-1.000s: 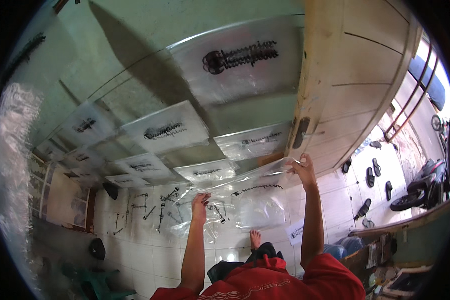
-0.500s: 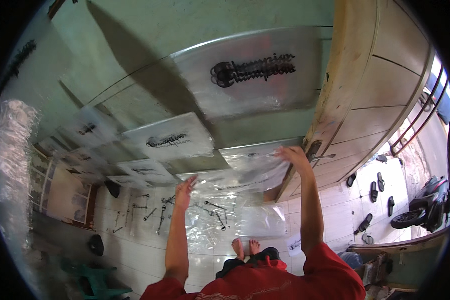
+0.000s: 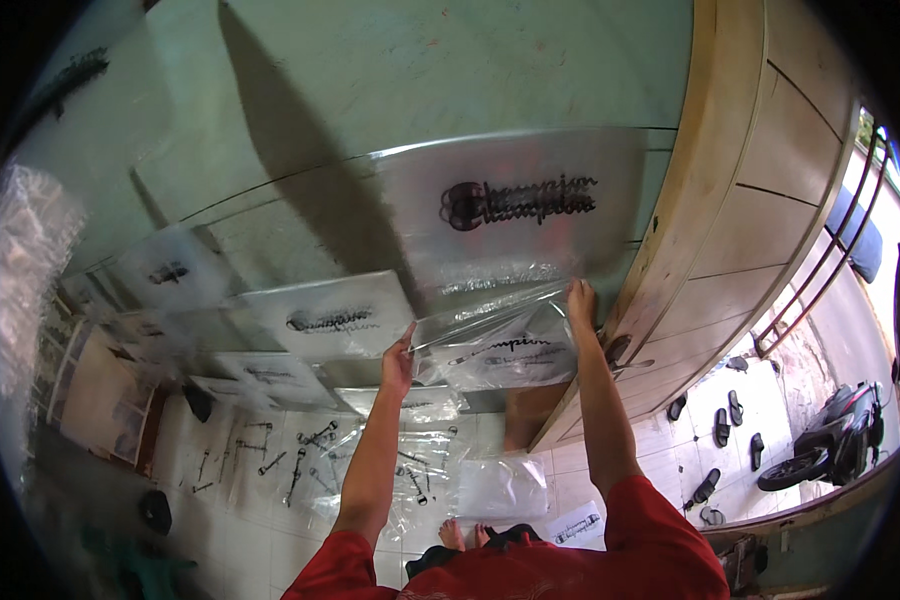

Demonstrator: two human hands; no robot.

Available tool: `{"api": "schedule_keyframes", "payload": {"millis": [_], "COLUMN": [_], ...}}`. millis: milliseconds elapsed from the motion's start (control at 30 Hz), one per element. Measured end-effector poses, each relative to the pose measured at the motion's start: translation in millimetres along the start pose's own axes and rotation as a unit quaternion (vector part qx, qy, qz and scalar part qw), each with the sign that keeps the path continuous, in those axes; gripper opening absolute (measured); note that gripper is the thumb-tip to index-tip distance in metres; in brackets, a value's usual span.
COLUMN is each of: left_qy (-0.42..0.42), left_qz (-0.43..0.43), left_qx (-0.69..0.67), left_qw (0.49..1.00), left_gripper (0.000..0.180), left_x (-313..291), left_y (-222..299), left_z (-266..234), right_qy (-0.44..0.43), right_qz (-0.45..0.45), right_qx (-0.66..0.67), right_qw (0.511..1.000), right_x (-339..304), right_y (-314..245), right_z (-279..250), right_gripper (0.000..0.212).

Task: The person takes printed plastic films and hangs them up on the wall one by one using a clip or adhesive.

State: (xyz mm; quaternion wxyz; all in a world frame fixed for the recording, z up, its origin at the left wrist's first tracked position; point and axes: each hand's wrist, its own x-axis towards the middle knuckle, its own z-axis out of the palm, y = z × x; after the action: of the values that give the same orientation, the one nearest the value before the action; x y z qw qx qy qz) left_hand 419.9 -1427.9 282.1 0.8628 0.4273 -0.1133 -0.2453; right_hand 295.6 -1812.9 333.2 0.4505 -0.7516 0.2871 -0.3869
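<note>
Between my hands a clear plastic bag (image 3: pixel 515 368) with black script lettering is stretched out close to the green wall. My left hand (image 3: pixel 397 366) is closed on its left edge, thumb and fingers pinched together. The upper right corner is gripped by my right hand (image 3: pixel 580 306), near the door's edge. Directly above it, a larger printed clear bag (image 3: pixel 590 165) hangs flat on the wall. To the left of my left hand hangs a whitish printed bag (image 3: pixel 365 300). Another printed bag (image 3: pixel 435 403) shows low on the wall, just below the held one.
At right stands a wooden door (image 3: pixel 715 235) with a metal handle (image 3: pixel 632 364). Several printed bags lie on the tiled floor, beside a blank clear bag (image 3: pixel 505 488) near my feet (image 3: pixel 453 535). Sandals (image 3: pixel 706 486) and a motorcycle (image 3: pixel 830 440) are outside.
The head view has shifted, so the wall bags appear lower. My hands have raised the held bag toward the larger one and drawn closer together; its lettering now shows clearly.
</note>
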Motion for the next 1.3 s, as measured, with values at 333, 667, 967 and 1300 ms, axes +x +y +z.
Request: {"api": "schedule_keyframes", "payload": {"millis": [333,667,967,1300], "left_qy": [-0.012,-0.019,0.117,0.211], "left_qz": [0.006,-0.115,-0.089,0.017], "left_qx": [0.011,0.03,0.148,0.016], "left_qw": [1.0,0.993,0.978,0.977], "left_gripper": [0.015,0.012,0.018,0.033], "left_x": [32,51,85,117], "left_y": [-34,-54,-130,-179], "left_z": [-9,-1,-42,-48], "right_qy": [0.133,0.191,-0.053,0.118], "right_qz": [0.002,-0.042,0.037,0.111], "right_qx": [0.122,-0.062,-0.493,-0.355], "right_qw": [0.984,0.979,0.868,0.921], "right_x": [-4,-12,68,49], "right_y": [65,84,143,132], "right_z": [5,-19,-23,24], "right_gripper": [0.028,0.033,0.039,0.039]}}
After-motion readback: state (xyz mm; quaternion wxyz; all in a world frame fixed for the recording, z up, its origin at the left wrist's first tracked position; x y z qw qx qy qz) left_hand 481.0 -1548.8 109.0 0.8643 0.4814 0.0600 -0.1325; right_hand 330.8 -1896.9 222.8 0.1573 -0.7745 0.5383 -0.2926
